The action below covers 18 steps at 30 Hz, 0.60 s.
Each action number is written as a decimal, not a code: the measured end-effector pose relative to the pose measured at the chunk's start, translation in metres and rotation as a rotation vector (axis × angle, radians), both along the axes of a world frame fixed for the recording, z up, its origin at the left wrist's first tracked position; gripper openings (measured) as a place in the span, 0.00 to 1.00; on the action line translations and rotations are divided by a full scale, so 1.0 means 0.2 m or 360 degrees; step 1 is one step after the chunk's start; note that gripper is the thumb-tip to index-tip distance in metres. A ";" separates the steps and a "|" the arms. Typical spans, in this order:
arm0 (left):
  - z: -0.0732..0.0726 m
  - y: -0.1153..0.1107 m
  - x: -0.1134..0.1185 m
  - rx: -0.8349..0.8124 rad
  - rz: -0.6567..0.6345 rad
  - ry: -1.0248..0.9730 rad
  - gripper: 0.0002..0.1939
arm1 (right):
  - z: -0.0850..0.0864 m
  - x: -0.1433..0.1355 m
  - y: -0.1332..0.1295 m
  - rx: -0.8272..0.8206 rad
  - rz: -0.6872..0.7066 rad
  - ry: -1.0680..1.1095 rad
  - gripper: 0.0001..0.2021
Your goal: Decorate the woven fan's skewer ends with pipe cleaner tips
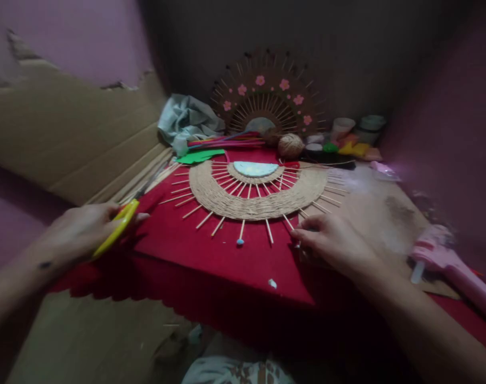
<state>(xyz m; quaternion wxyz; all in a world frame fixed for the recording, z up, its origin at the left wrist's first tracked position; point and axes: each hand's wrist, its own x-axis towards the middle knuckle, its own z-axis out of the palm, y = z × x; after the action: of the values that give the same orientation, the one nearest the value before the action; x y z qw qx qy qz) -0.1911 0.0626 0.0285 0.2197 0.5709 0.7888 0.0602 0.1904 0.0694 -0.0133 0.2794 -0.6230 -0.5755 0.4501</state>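
Head view: a table point(175, 229) spread with red cloth fills the middle, its scalloped edge hanging at the front, and a cardboard panel point(87, 122) covers the lower part of the wall on the left. Against the dark back wall stands a brown fan-shaped piece point(275, 95) with pink flowers and dark-tipped sticks. Flat on the table in front of it lies the woven half-ring point(246, 208), its curved side toward the person and pale sticks radiating past the rim; its right part reaches over a beige board point(387, 213). On that board, at the far right, rests a pink glue gun point(438, 248). The right hand point(334, 242) is by the near right rim, thumb and fingers bent together at a stick's end; whether they pinch it I cannot tell. The left hand point(81, 226), well apart at the table's left edge, is closed around the yellow handles of the scissors point(119, 229), blades pointing away. A grey-blue cloth bundle point(191, 117) sits at the back left. Inside the half-ring's straight side is a pale blue half-disc point(254, 168). Smaller still are a green sheet point(199, 156), a ball of twine point(291, 145), a blue ball point(240, 242) tipping one front stick, and a white scrap point(272, 284) near the table's front edge.
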 end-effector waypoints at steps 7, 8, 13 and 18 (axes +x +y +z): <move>-0.08 0.15 -0.06 -0.0137 0.0088 0.0893 0.46 | 0.00 -0.01 0.03 -0.0167 -0.0028 -0.0029 0.11; -0.07 0.17 -0.07 -0.0156 0.0094 0.0934 0.46 | 0.01 -0.01 0.03 -0.0260 -0.0052 0.0000 0.12; 0.01 0.19 0.00 -0.0051 0.0016 0.0990 0.37 | 0.03 0.01 0.02 -0.0599 -0.0071 0.0636 0.10; 0.04 0.09 0.39 0.0523 -0.0797 -0.0037 0.21 | 0.00 0.03 0.01 -0.0624 -0.0137 0.1062 0.05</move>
<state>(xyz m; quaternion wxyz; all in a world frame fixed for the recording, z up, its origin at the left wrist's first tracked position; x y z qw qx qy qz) -0.1133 0.0808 0.0368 0.1415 0.7749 0.6005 0.1376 0.1962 0.0722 -0.0129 0.3455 -0.5075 -0.3295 0.7173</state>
